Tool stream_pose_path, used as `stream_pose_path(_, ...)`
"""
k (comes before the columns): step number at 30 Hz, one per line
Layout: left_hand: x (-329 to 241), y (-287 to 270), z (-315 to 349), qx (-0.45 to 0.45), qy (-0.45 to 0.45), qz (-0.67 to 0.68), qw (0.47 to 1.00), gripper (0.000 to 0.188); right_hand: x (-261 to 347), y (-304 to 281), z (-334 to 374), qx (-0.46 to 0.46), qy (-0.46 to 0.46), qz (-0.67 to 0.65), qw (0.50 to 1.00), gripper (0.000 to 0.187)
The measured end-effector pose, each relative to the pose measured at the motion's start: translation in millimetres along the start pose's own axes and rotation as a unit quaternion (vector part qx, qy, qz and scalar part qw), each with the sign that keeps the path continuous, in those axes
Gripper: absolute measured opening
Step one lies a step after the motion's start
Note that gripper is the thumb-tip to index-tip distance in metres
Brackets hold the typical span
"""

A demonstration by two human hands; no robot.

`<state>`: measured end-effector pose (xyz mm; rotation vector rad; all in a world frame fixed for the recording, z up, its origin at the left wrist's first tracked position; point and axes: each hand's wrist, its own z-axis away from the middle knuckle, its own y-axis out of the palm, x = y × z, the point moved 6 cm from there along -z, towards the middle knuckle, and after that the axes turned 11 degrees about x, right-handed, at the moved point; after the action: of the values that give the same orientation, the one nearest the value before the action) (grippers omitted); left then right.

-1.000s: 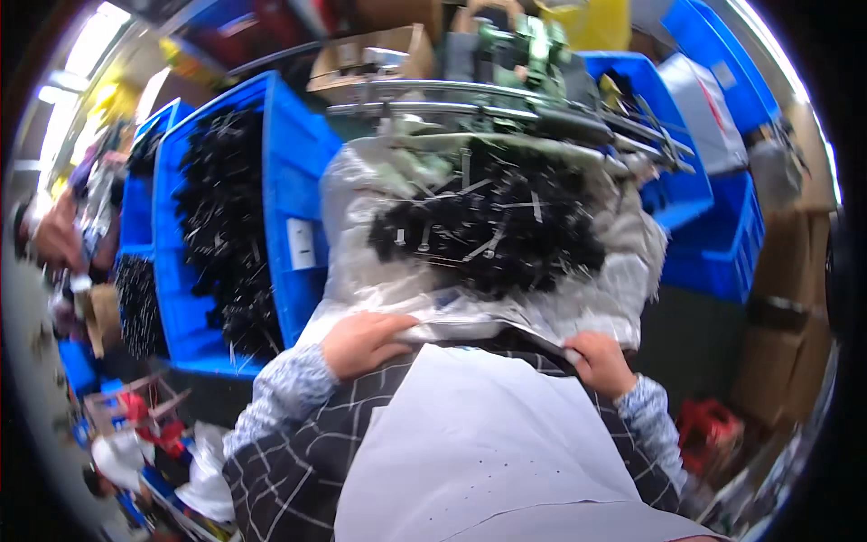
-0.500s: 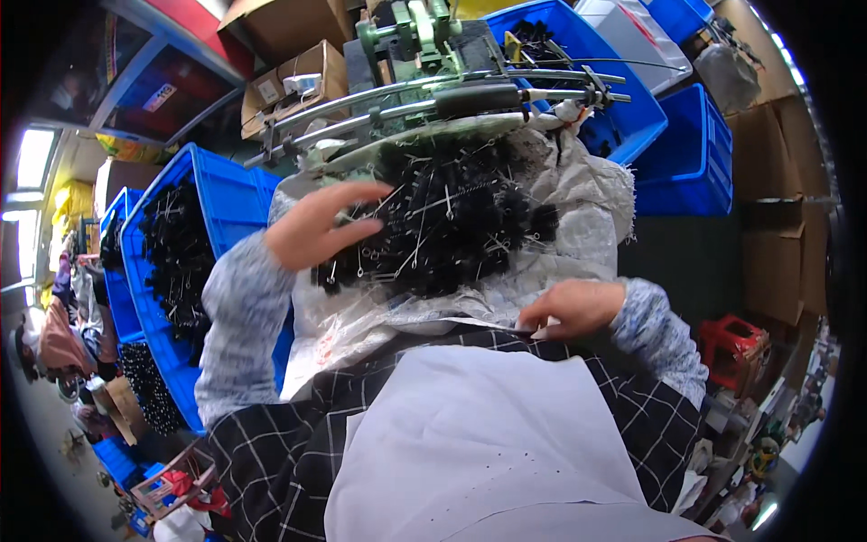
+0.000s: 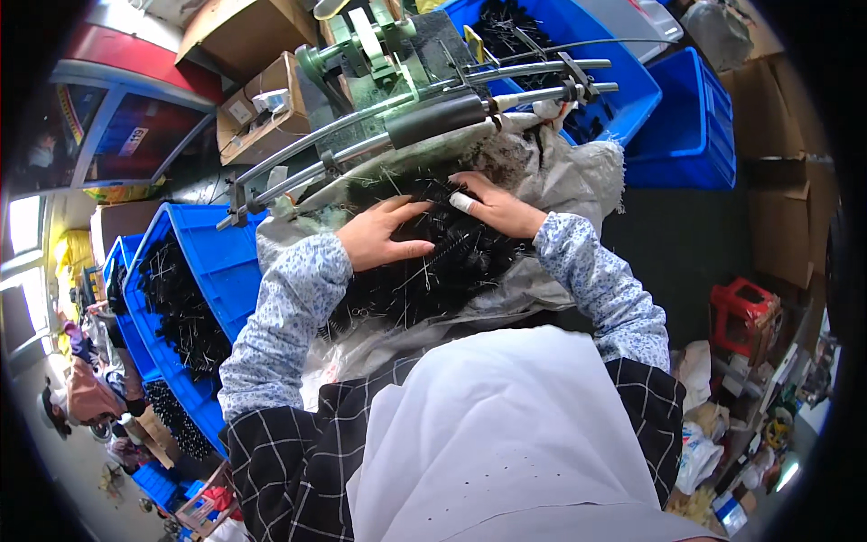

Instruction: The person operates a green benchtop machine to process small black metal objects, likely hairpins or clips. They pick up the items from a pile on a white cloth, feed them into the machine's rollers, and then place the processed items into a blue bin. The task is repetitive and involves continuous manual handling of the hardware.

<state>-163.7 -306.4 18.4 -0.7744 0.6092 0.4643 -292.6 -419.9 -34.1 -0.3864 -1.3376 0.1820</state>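
Observation:
A heap of black twisted-wire brushes (image 3: 397, 294) with thin metal stems, some ending in loops, lies on a white woven sack (image 3: 587, 176) in front of me. My left hand (image 3: 388, 237) rests on the left part of the heap, fingers and thumb spread. On the heap's far right side is my right hand (image 3: 504, 210), with white tape around one digit. Its fingertips reach in among the brushes, thumb and forefinger apart. I see no brush gripped in either hand.
Beyond the heap stands a green machine (image 3: 370, 54) with metal rods and a black roller (image 3: 438, 119). Blue bins of brushes stand at the left (image 3: 233, 262) and far right (image 3: 623, 104). Another blue bin (image 3: 677, 144) and a red stool (image 3: 742, 312) are rightward.
My right hand has let go of the sack's near edge and moved up onto the brushes. My left hand has shifted right over the heap. The view has tilted and turned slightly.

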Motion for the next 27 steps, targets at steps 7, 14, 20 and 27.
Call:
stream_pose_path(7,-1,1,3,-0.043,0.034,-0.044,0.998,0.072,-5,-33,-1,-0.066,0.007,-0.085,0.994,0.036)
stream_pose_path(14,-12,-47,96,-0.171,0.087,0.04,0.981,0.05,-47,-48,-16,-0.03,0.29,0.175,0.941,0.038)
stream_pose_path(20,38,4,154,-0.112,-0.125,0.076,0.983,0.041,-99,-32,-11,-0.052,0.24,0.11,0.963,0.045)
stream_pose_path(27,30,31,164,-0.219,-0.079,0.073,0.97,0.046,-18,-48,33,-0.11,0.118,0.276,0.947,0.041)
